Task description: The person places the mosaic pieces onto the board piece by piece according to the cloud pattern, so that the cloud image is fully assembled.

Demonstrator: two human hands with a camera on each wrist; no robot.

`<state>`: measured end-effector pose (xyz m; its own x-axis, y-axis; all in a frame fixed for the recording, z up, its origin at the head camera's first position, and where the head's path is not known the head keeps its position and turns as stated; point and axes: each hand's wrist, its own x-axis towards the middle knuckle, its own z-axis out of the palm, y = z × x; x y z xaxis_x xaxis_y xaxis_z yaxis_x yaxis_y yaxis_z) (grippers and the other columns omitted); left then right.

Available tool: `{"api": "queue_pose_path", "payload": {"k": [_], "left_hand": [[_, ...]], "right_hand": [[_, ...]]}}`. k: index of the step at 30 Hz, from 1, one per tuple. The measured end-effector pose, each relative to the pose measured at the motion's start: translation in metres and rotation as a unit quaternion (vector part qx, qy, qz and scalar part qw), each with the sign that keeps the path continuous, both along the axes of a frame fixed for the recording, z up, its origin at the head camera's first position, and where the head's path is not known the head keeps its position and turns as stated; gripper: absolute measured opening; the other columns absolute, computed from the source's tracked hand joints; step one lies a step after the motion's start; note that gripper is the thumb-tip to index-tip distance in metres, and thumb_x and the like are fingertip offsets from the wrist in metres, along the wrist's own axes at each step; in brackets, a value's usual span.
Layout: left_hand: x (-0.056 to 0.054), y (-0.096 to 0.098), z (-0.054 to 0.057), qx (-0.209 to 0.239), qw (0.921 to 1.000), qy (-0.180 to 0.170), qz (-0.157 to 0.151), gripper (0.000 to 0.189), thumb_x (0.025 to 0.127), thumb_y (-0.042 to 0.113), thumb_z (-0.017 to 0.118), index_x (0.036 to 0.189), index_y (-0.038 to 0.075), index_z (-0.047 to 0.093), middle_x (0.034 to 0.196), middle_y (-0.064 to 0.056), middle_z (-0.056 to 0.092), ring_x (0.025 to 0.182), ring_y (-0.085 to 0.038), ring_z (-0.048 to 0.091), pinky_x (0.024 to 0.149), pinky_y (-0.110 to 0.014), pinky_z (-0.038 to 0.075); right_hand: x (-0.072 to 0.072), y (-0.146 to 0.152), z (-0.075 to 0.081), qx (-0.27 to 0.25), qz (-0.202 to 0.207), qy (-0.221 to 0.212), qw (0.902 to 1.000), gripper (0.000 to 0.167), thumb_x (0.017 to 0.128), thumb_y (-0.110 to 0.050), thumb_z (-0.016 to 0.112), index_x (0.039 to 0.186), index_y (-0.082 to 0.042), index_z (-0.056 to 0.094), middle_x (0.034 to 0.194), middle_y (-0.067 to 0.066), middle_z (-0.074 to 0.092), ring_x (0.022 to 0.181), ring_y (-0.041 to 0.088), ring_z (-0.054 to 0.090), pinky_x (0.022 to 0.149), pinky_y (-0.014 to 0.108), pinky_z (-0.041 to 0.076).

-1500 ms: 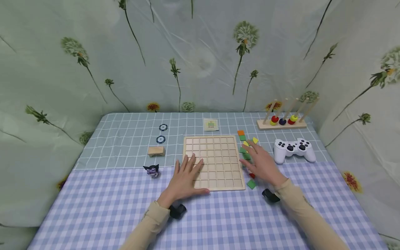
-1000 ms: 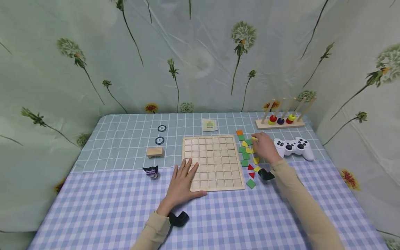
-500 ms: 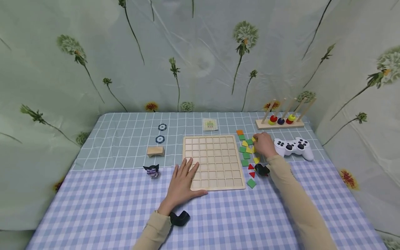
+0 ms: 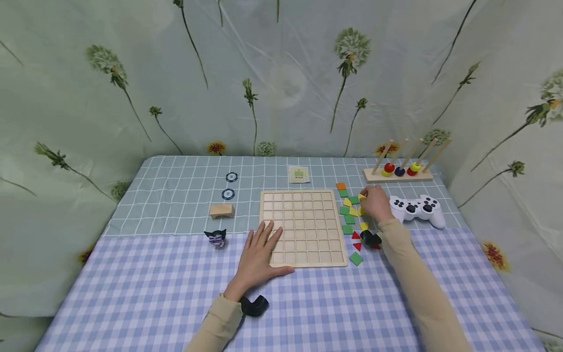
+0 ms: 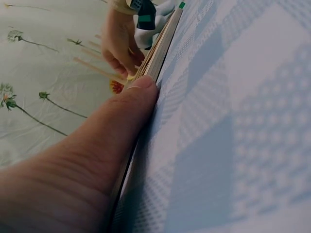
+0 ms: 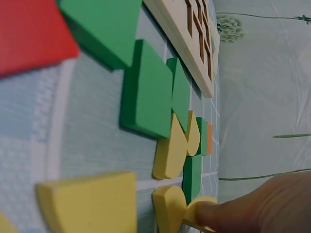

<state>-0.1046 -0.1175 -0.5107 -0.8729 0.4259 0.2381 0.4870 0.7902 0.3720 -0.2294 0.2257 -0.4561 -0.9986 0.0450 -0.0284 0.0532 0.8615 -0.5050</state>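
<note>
My left hand (image 4: pixel 257 259) rests with spread fingers on the near left corner of a wooden grid board (image 4: pixel 303 224). In the left wrist view its thumb (image 5: pixel 138 92) lies along the board's edge. Right of the board, my right hand (image 4: pixel 376 203) has curled fingers and pinches a yellow tile (image 6: pixel 192 212) with one rounded edge, low at the tabletop. The right wrist view shows the thumb against that tile; the opposing fingers are hidden. Around it lie green tiles (image 6: pixel 148 92), other yellow tiles (image 6: pixel 170 150), red triangles (image 4: pixel 357 246) and an orange tile (image 4: pixel 340 186).
A white game controller (image 4: pixel 417 210) lies just right of my right hand. Behind it stands a bead rack (image 4: pixel 398 177). A pattern card (image 4: pixel 299 174) lies beyond the board. To the left are two poker chips (image 4: pixel 228 194), a wooden block (image 4: pixel 222 210) and a small figurine (image 4: pixel 216 238).
My right hand, earlier spread over the tiles beside the board, has shifted right and its fingers have closed on a yellow tile. The left hand stays on the board's corner.
</note>
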Motion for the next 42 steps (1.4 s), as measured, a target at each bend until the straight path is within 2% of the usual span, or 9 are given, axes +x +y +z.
{"api": "queue_pose_path", "payload": {"k": [5,9,12,16,20,24,29,34,42], "left_hand": [[0.000,0.001,0.001,-0.002,1.0000,-0.003,-0.001,0.103,0.072,0.075,0.059,0.149,0.013,0.032,0.155,-0.013,0.020,0.142,-0.031,0.009,0.112,-0.052,0.005],[0.000,0.000,0.002,-0.006,1.0000,-0.004,0.000,0.103,0.072,0.074,0.061,0.149,0.013,0.032,0.155,-0.013,0.020,0.142,-0.032,0.010,0.112,-0.052,0.006],[0.000,0.000,0.002,-0.007,1.0000,-0.003,0.002,0.103,0.071,0.074,0.061,0.149,0.013,0.032,0.155,-0.013,0.020,0.142,-0.032,0.010,0.112,-0.052,0.006],[0.000,-0.001,0.001,-0.007,1.0000,-0.001,0.003,0.103,0.071,0.075,0.060,0.149,0.013,0.033,0.155,-0.013,0.020,0.142,-0.032,0.010,0.112,-0.051,0.006],[0.000,0.000,0.001,-0.009,0.9999,-0.003,0.004,0.103,0.071,0.076,0.059,0.149,0.014,0.032,0.155,-0.013,0.019,0.142,-0.031,0.009,0.112,-0.050,0.004],[0.000,0.001,0.001,-0.015,0.9998,-0.006,0.009,0.104,0.071,0.077,0.058,0.149,0.014,0.033,0.155,-0.012,0.019,0.143,-0.030,0.008,0.112,-0.049,0.004],[0.000,0.002,0.002,-0.019,0.9997,-0.008,0.013,0.104,0.070,0.077,0.059,0.149,0.014,0.032,0.156,-0.011,0.019,0.143,-0.029,0.008,0.112,-0.049,0.004],[0.000,0.002,0.002,-0.026,0.9993,-0.022,0.015,0.104,0.070,0.077,0.059,0.150,0.016,0.030,0.156,-0.010,0.017,0.143,-0.027,0.004,0.113,-0.048,0.003],[-0.001,0.001,0.002,-0.030,0.9991,-0.025,0.014,0.104,0.071,0.077,0.058,0.150,0.017,0.030,0.157,-0.009,0.016,0.143,-0.027,0.004,0.113,-0.048,0.002]], "right_hand": [[0.006,-0.004,0.004,-0.009,-0.017,0.026,0.9995,0.017,0.092,-0.008,0.057,0.095,0.008,0.062,0.087,0.019,0.053,0.079,0.033,0.049,0.068,0.042,0.043],[0.011,-0.014,0.010,-0.002,-0.018,0.071,0.9973,0.018,0.092,-0.014,0.059,0.093,0.003,0.063,0.082,0.015,0.057,0.072,0.029,0.051,0.062,0.038,0.042],[0.014,-0.028,0.011,-0.007,0.000,0.115,0.9933,0.018,0.090,-0.016,0.061,0.096,0.000,0.064,0.083,0.013,0.062,0.068,0.027,0.055,0.056,0.038,0.041],[0.016,-0.053,0.010,-0.059,0.046,0.140,0.9873,0.020,0.090,-0.013,0.060,0.105,-0.001,0.064,0.086,0.012,0.064,0.066,0.026,0.058,0.053,0.037,0.041],[0.016,-0.078,0.008,-0.124,0.089,0.122,0.9807,0.019,0.090,-0.012,0.060,0.106,-0.002,0.065,0.086,0.010,0.064,0.068,0.024,0.059,0.055,0.035,0.043],[0.012,-0.099,0.005,-0.152,0.122,0.094,0.9764,0.015,0.090,-0.015,0.064,0.100,-0.004,0.066,0.086,0.008,0.065,0.070,0.022,0.059,0.060,0.033,0.044],[0.006,-0.119,0.001,-0.170,0.135,0.059,0.9743,0.014,0.087,-0.019,0.070,0.093,-0.006,0.067,0.085,0.006,0.066,0.069,0.019,0.058,0.060,0.033,0.044],[0.000,-0.134,-0.006,-0.170,0.144,0.037,0.9742,0.015,0.085,-0.021,0.073,0.090,-0.008,0.068,0.083,0.003,0.064,0.069,0.018,0.057,0.060,0.032,0.045],[-0.005,-0.148,-0.011,-0.124,0.165,0.029,0.9780,0.010,0.086,-0.022,0.072,0.090,-0.014,0.071,0.082,-0.002,0.063,0.073,0.015,0.057,0.066,0.033,0.046]]}}
